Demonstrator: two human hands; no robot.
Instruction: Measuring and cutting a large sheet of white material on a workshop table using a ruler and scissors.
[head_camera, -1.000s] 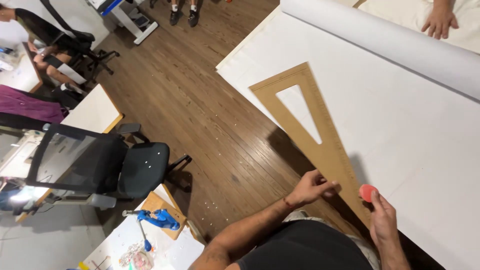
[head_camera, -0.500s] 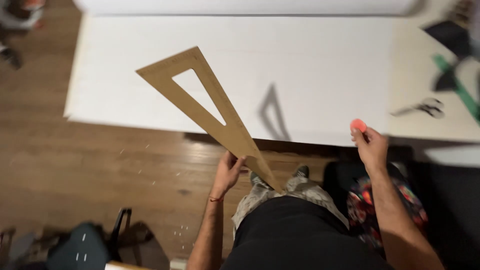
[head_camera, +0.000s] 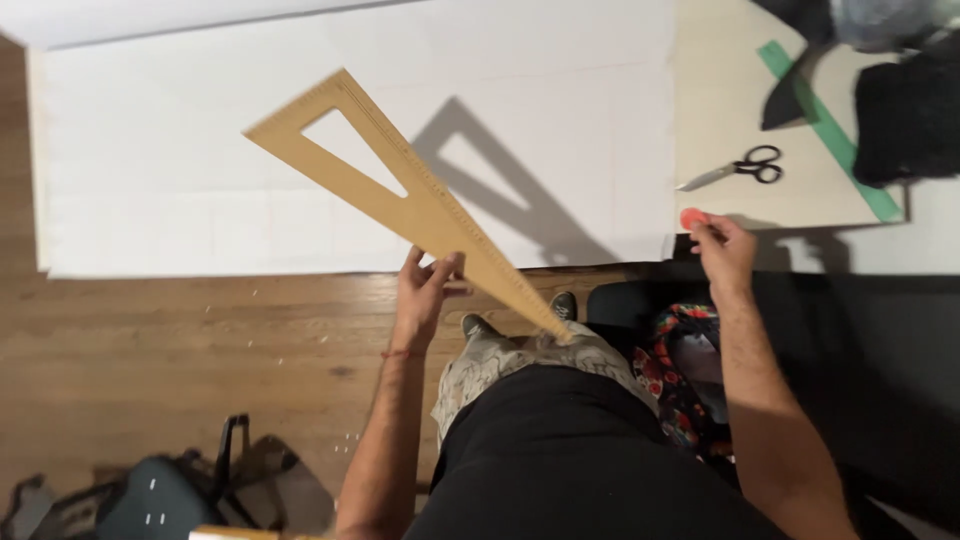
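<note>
— What is the left hand (head_camera: 425, 290) holding?

— Its fingers are closed around the lower edge of a big wooden triangle ruler (head_camera: 400, 195), lifted over the white paper sheet (head_camera: 150, 190).

— And the right hand (head_camera: 725, 250)?

— It pinches a small red chalk piece (head_camera: 692, 217), near the scissors (head_camera: 740, 168).

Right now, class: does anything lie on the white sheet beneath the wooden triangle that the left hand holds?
Nothing visible: under the wooden triangle in the left hand, the white sheet shows only its shadow. The scissors lie off the sheet.
</note>
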